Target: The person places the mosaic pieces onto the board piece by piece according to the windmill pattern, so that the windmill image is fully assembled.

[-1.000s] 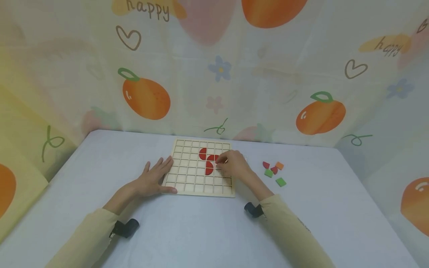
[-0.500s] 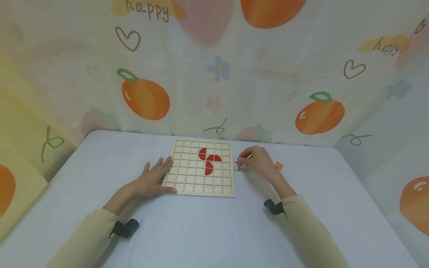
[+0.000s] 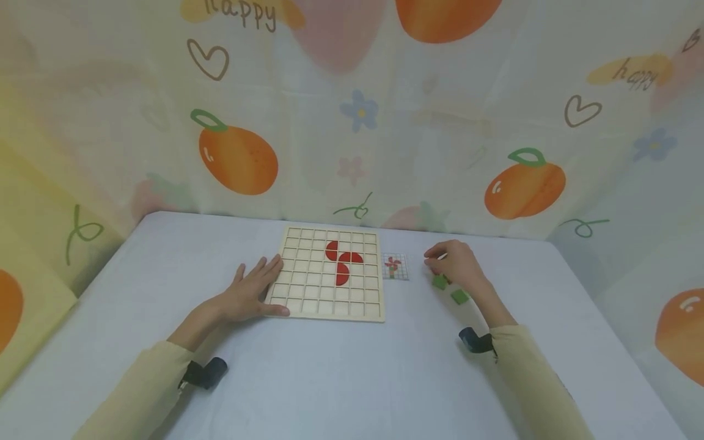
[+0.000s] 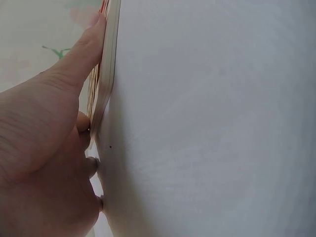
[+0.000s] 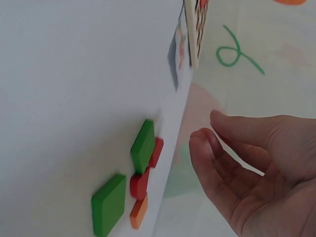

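Right hand [image 3: 456, 264] up by the loose pieces, thumb and fingers bent toward each other with only a narrow gap, without anything pinched going by the right wrist view. Close by on the white tabletop [image 3: 319, 379], two green tiles [image 3: 439, 282], plus two red pieces [image 5: 140, 183] and an orange piece [image 5: 139, 212], hidden by the hand in the head view. Left hand [image 3: 250, 296] spread pretty wide, fingertips at the left side of the gridded wooden board [image 3: 297, 287], thumb along the near edge by the corner. On the board, three red half-round shapes [image 3: 342, 274] close together, a bit far and right of middle. Just off the board's right side, a small card [image 3: 395, 266] with a mostly red picture on a grid. Behind it all, a pale cloth [image 3: 308, 159] with big printed oranges.
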`<state>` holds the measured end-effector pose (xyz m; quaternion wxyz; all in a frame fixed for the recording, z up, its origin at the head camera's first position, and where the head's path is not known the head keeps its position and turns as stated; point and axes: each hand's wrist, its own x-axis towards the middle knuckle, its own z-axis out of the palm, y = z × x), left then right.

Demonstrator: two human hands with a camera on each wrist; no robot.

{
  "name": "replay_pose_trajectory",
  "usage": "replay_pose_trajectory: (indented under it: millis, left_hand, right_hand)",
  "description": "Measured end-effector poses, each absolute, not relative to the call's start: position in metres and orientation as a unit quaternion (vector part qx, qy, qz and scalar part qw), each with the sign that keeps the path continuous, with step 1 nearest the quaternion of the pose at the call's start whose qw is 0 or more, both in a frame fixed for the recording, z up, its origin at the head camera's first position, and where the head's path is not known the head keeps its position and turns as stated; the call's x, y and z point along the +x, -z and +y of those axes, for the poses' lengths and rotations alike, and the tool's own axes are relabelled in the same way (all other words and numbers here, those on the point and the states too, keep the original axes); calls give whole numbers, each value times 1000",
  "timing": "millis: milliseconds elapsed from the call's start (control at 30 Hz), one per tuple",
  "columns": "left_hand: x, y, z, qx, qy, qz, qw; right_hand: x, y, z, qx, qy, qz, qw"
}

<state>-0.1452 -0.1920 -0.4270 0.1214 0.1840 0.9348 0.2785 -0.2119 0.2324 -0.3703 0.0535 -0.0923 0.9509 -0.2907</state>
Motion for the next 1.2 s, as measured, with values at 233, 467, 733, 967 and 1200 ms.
replay_pose_trajectory:
  millis: [233, 467, 733, 967, 1200]
  left_hand:
    - [-146, 429, -194, 184, -283, 933, 122]
    - [-146, 429, -194, 182, -284, 933, 122]
    - [-146, 428, -193, 179, -277, 936, 122]
    - [-146, 429, -192, 178, -279, 936, 122]
    - [-146, 429, -193, 176, -275, 937, 123]
  right_hand:
    - [-215, 373, 248, -82, 267, 959, 47]
    - [-218, 377, 249, -53, 216, 973, 66]
    - [-221, 386, 245, -22, 172, 980, 96]
    - [-220, 391, 243, -60, 204, 976, 54]
    - [-221, 394, 241, -108, 269, 956, 41]
